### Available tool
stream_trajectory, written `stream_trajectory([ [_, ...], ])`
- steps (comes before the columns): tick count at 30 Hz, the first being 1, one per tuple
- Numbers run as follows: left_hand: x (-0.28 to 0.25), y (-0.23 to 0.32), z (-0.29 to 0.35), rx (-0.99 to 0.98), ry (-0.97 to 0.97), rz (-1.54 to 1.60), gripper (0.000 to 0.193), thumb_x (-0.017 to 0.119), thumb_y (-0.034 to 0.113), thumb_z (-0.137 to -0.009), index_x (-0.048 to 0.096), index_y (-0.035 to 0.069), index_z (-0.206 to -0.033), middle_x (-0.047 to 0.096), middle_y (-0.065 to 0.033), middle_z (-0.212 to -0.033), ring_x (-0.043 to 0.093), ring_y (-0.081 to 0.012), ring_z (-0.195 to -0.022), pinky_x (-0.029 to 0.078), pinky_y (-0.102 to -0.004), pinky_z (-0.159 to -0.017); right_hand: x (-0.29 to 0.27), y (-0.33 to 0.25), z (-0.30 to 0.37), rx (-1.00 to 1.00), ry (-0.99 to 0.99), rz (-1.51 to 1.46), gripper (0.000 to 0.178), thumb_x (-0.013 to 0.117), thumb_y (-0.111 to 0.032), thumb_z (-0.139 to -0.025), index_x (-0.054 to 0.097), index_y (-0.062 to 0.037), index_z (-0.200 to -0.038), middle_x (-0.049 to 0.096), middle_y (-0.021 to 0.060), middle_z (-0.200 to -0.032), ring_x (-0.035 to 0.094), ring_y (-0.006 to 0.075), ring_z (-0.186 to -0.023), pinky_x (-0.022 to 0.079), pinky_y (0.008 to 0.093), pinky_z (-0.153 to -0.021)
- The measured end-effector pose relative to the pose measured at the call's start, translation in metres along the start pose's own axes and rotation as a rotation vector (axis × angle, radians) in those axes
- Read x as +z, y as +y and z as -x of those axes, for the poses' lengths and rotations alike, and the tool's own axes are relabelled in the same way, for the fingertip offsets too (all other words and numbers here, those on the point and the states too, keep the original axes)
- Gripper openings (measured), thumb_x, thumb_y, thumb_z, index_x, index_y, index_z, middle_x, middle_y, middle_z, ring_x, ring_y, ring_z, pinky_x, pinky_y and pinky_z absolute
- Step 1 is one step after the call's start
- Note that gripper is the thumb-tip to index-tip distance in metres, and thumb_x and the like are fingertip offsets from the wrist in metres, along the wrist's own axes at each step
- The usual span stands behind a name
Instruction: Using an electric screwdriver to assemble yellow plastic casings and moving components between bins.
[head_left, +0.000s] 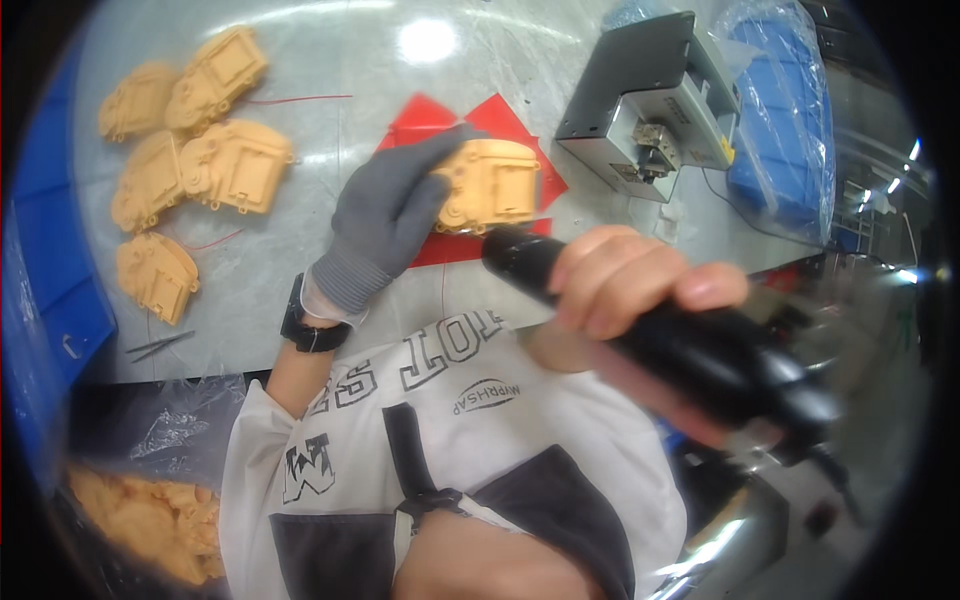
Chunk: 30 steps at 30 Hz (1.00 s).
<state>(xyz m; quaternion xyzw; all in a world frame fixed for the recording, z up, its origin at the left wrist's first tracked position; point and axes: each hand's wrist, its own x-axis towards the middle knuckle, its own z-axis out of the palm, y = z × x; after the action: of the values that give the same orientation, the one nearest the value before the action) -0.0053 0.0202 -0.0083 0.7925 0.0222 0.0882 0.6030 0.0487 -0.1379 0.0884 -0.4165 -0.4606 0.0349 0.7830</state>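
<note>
Grey, glossy metal tabletop [290,265] fills the upper view, from about 9 o'clock round to 2. At 6 o'clock is the person's white shirt [400,455] with dark panels. A blue plastic bin [55,220] stands at the rim between 9 and 10 o'clock; a blue plastic container under clear film [780,130] sits at 2 o'clock. Toward 4 o'clock slants a thick black cylindrical hand tool [700,365]. A boxy grey-and-black machine [645,115] stands between 1 and 2 o'clock. At 3 o'clock the bare right hand [635,280] is wrapped round the black tool. The grey-gloved left hand [385,205], between 10 and 11, grips the left side of a yellow-orange moulded housing [495,185] at 12 o'clock, over flat red sheets [515,122]. The tool's tip meets the housing's lower edge in view; contact cannot be told. Five similar yellow-orange housings [240,165] lie from 9 to 10 o'clock. Smallest are a dark, slender pointed tool [160,346] just below 9 and a thin red strand [300,99] near 10:30.
</note>
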Motion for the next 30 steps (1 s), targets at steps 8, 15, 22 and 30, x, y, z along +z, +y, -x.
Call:
stream_trajectory([
  [8, -0.003, -0.010, 0.002, 0.055, -0.003, -0.086, 0.032, 0.050, 0.013, -0.086, 0.054, 0.005, -0.117, 0.060, -0.0123, -0.103, 0.058, -0.0235, -0.092, 0.044, -0.0306, -0.082, 0.003, 0.029, 0.011, 0.096, 0.057, -0.037, 0.075, 0.062, -0.059, -0.073, 0.040, 0.0038, -0.107, 0.053, 0.0156, -0.068, 0.053, 0.0248, -0.054, 0.044, 0.0380, -0.051],
  [15, -0.002, -0.010, -0.001, 0.163, 0.112, -0.056, 0.031, 0.056, 0.016, -0.083, 0.056, 0.005, -0.112, 0.061, -0.0155, -0.085, 0.058, -0.0303, -0.076, 0.047, -0.0370, -0.068, 0.001, 0.038, 0.002, 0.135, -0.118, -0.109, 0.027, 0.050, -0.018, -0.089, 0.043, 0.0042, -0.103, 0.056, 0.0195, -0.071, 0.056, 0.0287, -0.059, 0.046, 0.0397, -0.055],
  [22, -0.002, 0.000, -0.010, 0.030, -0.014, 0.036, 0.033, 0.053, 0.013, -0.084, 0.054, 0.004, -0.116, 0.061, -0.0152, -0.098, 0.058, -0.0257, -0.087, 0.045, -0.0332, -0.077, 0.000, 0.023, 0.010, 0.083, 0.075, 0.020, 0.058, 0.050, -0.050, -0.079, 0.042, 0.0020, -0.105, 0.055, 0.0154, -0.068, 0.055, 0.0265, -0.055, 0.045, 0.0379, -0.051],
  [30, 0.005, 0.000, 0.000, -0.043, 0.042, 0.032, 0.033, 0.052, 0.011, -0.083, 0.055, 0.006, -0.115, 0.060, -0.0136, -0.093, 0.058, -0.0232, -0.083, 0.044, -0.0305, -0.075, -0.073, -0.047, 0.003, -0.187, 0.523, 0.419, 0.091, 0.040, -0.083, -0.066, 0.047, -0.0025, -0.107, 0.054, 0.0071, -0.059, 0.052, 0.0192, -0.044, 0.044, 0.0319, -0.046],
])
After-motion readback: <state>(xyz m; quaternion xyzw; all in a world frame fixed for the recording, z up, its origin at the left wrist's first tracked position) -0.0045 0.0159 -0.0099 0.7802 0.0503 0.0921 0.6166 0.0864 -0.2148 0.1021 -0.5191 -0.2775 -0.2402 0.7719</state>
